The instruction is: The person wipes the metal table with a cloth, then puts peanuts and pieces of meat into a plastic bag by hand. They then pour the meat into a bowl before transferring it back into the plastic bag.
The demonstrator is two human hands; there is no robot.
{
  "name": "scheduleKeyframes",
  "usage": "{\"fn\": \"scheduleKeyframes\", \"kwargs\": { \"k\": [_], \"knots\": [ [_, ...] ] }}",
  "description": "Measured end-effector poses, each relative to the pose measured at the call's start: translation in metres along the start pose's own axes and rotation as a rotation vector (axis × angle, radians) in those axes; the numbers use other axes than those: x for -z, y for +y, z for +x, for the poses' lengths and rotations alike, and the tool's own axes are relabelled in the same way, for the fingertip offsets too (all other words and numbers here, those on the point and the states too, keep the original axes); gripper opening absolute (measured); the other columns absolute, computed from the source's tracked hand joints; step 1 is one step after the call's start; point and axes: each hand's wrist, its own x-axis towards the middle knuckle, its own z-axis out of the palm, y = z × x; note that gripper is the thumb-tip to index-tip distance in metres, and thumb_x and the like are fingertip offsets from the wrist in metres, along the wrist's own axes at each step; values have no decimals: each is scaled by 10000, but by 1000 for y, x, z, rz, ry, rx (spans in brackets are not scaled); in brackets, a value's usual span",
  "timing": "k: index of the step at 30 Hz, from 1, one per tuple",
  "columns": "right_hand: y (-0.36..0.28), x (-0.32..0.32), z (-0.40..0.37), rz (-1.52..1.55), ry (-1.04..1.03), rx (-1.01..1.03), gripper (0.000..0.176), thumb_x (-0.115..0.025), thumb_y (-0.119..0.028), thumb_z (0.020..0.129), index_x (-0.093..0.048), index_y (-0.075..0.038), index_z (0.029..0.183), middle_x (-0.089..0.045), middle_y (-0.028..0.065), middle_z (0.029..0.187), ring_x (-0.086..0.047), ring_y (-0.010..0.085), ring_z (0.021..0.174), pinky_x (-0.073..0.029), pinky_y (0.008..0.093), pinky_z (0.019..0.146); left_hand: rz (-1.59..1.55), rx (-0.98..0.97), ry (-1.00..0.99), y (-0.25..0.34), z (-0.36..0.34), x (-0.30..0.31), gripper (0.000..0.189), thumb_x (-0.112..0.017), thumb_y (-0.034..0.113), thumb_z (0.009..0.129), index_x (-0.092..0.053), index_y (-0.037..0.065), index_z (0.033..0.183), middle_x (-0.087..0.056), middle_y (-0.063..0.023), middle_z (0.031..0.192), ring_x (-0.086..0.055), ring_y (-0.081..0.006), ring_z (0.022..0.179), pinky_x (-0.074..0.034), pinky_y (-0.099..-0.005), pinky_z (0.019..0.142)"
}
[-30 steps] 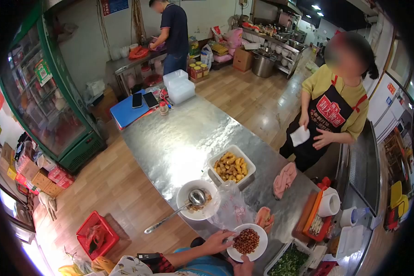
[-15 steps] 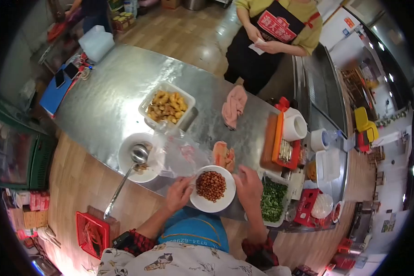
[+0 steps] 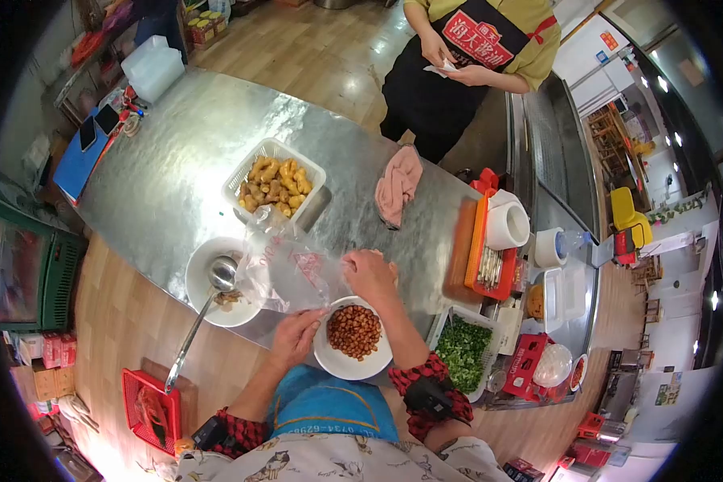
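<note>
A white bowl (image 3: 327,361) of reddish-brown, peanut-like pieces (image 3: 353,332) sits at the near table edge. My left hand (image 3: 296,336) is at its upper left rim, fingers pressed together where the bowl meets a clear plastic bag; I cannot tell which of them it grips. My right hand (image 3: 369,277) reaches across above the bowl, its curled fingers on the right edge of the plastic bag (image 3: 285,269). An orange-pink item behind this hand is mostly hidden. Left of the bag, a large white bowl (image 3: 197,277) holds a metal ladle (image 3: 191,341) and some brownish bits.
Ginger-like roots fill a white basket (image 3: 317,189) farther back, near a pink cloth (image 3: 399,185). Chopped greens (image 3: 463,349) lie in a tray at right, beside an orange rack (image 3: 478,249). Across the metal table (image 3: 177,153) stands a person in an apron (image 3: 458,72).
My right hand has left the right side of the peanut bowl and moved up and left to the bag's edge. The left hand stays by the rim. The view has shifted slightly.
</note>
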Motion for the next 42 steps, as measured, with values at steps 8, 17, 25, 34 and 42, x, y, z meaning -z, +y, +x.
{"fn": "scheduleKeyframes", "kwargs": {
  "k": [8,17,25,34,42],
  "knots": [
    [46,14,-61,352,254,41,158,-566,-27,755,-593,-31,911,-592,145,856,-567,303,791,-449,372,703,-136,129,110,-26,-20,-2,223,-620,-11,775,-642,41,990,-638,-90,863,-622,-199,786,-493,-297,719],
    [61,-18,-165,235,458,-152,153,-520,-43,816,-577,-11,954,-597,164,871,-574,329,819,-457,379,726,-213,337,67,-49,-61,-4,121,-641,-5,753,-567,22,844,-585,-37,795,-527,-108,704,-434,-266,628],
    [25,-37,-200,488,406,-429,281,-461,-180,931,-527,-10,1144,-627,222,914,-634,351,845,-487,415,752,-147,446,-158,-32,-78,-5,307,-674,175,787,-547,40,1031,-610,-95,853,-589,-153,721,-475,-296,641],
    [43,-65,-189,795,351,-356,441,-537,-136,825,-413,9,1223,-601,154,1020,-617,305,843,-477,410,822,-37,573,-344,-2,-47,-8,636,-604,210,810,-325,16,1347,-627,-185,1008,-638,-235,886,-496,-360,774],
    [28,-11,-185,1541,72,-859,556,-561,-96,745,-396,-49,1274,-590,81,1015,-615,124,803,-517,209,549,-279,557,-163,27,-43,-20,500,-591,168,801,-451,-17,1243,-658,-157,901,-644,-222,796,-500,-333,740]
  ]
}}
